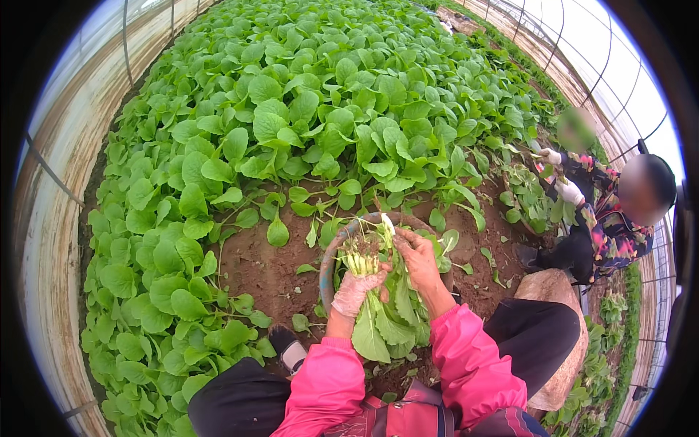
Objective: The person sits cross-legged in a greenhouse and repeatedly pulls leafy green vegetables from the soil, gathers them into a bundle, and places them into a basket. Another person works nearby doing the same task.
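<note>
My left hand (pixel 357 292), in a thin clear plastic glove, grips a bunch of leafy greens (pixel 377 330). The pale stem ends and soil-covered roots (pixel 363 248) point up, away from me, and the leaves hang down towards my lap. Just right of the roots, my right hand (pixel 419 259) pinches a slim white object (pixel 387 224) that looks like a small blade or handle; its exact kind is unclear. Both hands are over a round, worn container with a bluish-brown rim (pixel 327 267). More leaves show inside it, partly hidden by the bunch.
A dense bed of leafy greens (pixel 306 104) spreads ahead and left. Bare soil (pixel 262 267) with loose leaves surrounds the container. At right a co-worker (pixel 606 213) in white gloves handles greens. A pale sack-like thing (pixel 562 328) lies by my right knee. Plastic greenhouse walls (pixel 60 180) curve around.
</note>
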`<control>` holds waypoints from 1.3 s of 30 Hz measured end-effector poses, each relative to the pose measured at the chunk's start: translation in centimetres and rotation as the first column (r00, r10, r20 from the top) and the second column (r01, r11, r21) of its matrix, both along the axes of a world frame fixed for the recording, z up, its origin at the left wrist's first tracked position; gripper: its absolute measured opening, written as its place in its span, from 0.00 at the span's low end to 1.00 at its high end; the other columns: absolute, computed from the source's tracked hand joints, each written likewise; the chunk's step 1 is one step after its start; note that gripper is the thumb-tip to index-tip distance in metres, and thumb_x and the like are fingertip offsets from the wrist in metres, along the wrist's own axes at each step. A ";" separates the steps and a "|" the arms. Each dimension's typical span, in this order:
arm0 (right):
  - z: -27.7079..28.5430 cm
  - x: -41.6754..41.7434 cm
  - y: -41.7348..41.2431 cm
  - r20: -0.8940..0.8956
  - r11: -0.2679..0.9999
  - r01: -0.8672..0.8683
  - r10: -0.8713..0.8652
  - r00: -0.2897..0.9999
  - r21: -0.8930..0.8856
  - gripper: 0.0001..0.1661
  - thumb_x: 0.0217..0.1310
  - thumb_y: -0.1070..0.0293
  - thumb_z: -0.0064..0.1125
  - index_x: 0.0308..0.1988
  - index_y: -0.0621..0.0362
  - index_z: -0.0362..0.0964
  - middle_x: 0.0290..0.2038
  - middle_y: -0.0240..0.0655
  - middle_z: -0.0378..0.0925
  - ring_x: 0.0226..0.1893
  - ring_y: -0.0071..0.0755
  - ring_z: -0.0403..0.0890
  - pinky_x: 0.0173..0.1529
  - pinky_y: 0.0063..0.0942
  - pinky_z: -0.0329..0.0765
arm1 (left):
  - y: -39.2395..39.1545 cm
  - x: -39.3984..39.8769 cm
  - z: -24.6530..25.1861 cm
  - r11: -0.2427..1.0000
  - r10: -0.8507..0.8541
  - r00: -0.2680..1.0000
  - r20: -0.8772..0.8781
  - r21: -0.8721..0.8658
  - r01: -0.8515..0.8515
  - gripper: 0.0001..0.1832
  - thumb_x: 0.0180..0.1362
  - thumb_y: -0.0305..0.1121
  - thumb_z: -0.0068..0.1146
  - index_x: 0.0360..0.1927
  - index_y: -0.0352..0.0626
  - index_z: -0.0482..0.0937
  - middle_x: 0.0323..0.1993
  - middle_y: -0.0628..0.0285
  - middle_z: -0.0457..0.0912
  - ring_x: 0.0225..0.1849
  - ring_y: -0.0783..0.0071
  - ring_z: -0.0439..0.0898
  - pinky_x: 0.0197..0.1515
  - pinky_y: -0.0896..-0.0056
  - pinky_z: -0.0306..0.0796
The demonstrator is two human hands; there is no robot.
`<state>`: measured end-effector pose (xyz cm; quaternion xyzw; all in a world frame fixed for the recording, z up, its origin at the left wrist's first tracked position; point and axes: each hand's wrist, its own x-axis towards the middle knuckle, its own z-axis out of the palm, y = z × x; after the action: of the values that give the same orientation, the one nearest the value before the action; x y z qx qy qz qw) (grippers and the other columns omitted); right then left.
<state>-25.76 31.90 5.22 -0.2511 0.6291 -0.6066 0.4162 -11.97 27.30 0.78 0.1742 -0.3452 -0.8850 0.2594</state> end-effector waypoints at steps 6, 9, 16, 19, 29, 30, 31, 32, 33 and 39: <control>-1.0 2.8 -0.3 -0.657 0.977 -0.137 0.211 0.723 0.163 0.16 0.55 0.71 0.51 0.45 0.67 0.68 0.36 0.37 0.76 0.33 0.25 0.75 0.37 0.24 0.72 | -1.4 0.9 -0.4 0.939 0.325 0.934 0.145 0.066 -0.337 0.18 0.50 0.28 0.56 0.45 0.36 0.71 0.40 0.61 0.76 0.42 0.74 0.75 0.46 0.75 0.68; -1.6 5.2 -0.5 -0.834 0.976 -0.040 0.204 0.512 0.214 0.19 0.49 0.76 0.53 0.45 0.57 0.70 0.33 0.41 0.74 0.31 0.39 0.76 0.36 0.30 0.72 | -1.7 -0.2 -4.5 0.855 0.473 0.881 -0.005 0.244 -0.458 0.18 0.50 0.27 0.56 0.46 0.37 0.70 0.40 0.62 0.76 0.41 0.74 0.75 0.46 0.75 0.68; -3.9 6.1 -1.3 -0.843 0.991 -0.035 0.128 0.523 0.128 0.23 0.47 0.78 0.53 0.47 0.50 0.70 0.34 0.40 0.69 0.32 0.39 0.72 0.37 0.29 0.71 | -2.4 0.3 -2.9 0.925 0.348 0.915 0.205 0.083 -0.370 0.23 0.52 0.25 0.53 0.53 0.38 0.66 0.48 0.63 0.71 0.48 0.74 0.70 0.51 0.78 0.64; -4.5 5.8 -1.4 -0.790 0.987 -0.041 0.151 0.594 0.157 0.28 0.48 0.77 0.53 0.53 0.54 0.63 0.36 0.40 0.69 0.34 0.37 0.72 0.38 0.29 0.71 | -2.6 -0.4 -3.2 0.913 0.353 0.923 0.154 0.158 -0.376 0.20 0.50 0.26 0.55 0.48 0.36 0.71 0.44 0.64 0.74 0.45 0.74 0.72 0.49 0.77 0.64; -2.1 2.2 -11.5 -0.852 0.838 -0.396 0.479 0.208 0.375 0.18 0.51 0.71 0.52 0.44 0.61 0.67 0.35 0.42 0.73 0.35 0.42 0.76 0.41 0.33 0.72 | -4.9 3.7 -6.9 0.795 0.509 0.860 -0.035 0.402 -0.454 0.10 0.52 0.28 0.53 0.35 0.33 0.72 0.23 0.56 0.76 0.19 0.69 0.74 0.23 0.72 0.73; -2.9 3.5 -14.0 -0.850 0.774 -0.508 0.507 0.141 0.377 0.17 0.51 0.70 0.52 0.44 0.61 0.67 0.35 0.42 0.72 0.35 0.43 0.75 0.40 0.33 0.72 | -4.8 3.8 -7.0 0.745 0.529 0.846 0.072 0.438 -0.503 0.06 0.51 0.27 0.54 0.30 0.36 0.71 0.22 0.58 0.75 0.17 0.72 0.71 0.19 0.72 0.69; -3.6 5.2 -16.5 -0.848 0.698 -0.607 0.525 0.071 0.381 0.17 0.51 0.70 0.51 0.44 0.61 0.67 0.35 0.42 0.72 0.36 0.45 0.75 0.40 0.33 0.72 | -4.6 3.8 -7.9 0.726 0.555 0.830 0.057 0.454 -0.517 0.07 0.50 0.28 0.55 0.31 0.36 0.71 0.21 0.59 0.75 0.16 0.73 0.70 0.18 0.74 0.66; -5.0 7.0 -18.9 -0.852 0.649 -0.665 0.522 0.037 0.368 0.17 0.51 0.70 0.51 0.43 0.61 0.67 0.35 0.43 0.72 0.36 0.46 0.74 0.41 0.34 0.72 | -4.7 3.8 -8.1 0.716 0.558 0.828 0.047 0.478 -0.509 0.11 0.48 0.29 0.58 0.34 0.36 0.71 0.21 0.61 0.73 0.18 0.73 0.70 0.19 0.73 0.66; -6.6 8.2 -21.3 -0.860 0.607 -0.710 0.510 0.005 0.356 0.16 0.51 0.69 0.51 0.43 0.61 0.67 0.35 0.43 0.71 0.36 0.48 0.74 0.42 0.35 0.71 | -5.0 3.6 -7.8 0.715 0.552 0.834 0.027 0.500 -0.490 0.15 0.47 0.30 0.60 0.36 0.36 0.71 0.21 0.62 0.72 0.20 0.74 0.70 0.19 0.73 0.66; -16.4 14.6 -33.3 -0.631 0.455 -0.439 0.516 -0.579 0.775 0.17 0.49 0.69 0.47 0.43 0.60 0.68 0.41 0.43 0.72 0.43 0.48 0.71 0.47 0.40 0.67 | -5.3 4.5 -9.3 0.640 0.563 0.826 -0.032 0.649 -0.411 0.13 0.48 0.29 0.60 0.35 0.35 0.71 0.23 0.61 0.73 0.19 0.73 0.71 0.21 0.71 0.66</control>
<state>-11.18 -1.43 -11.18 -0.8684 0.4728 0.1369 0.0608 -7.50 21.98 -8.50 0.2319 0.0564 -0.8574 0.4560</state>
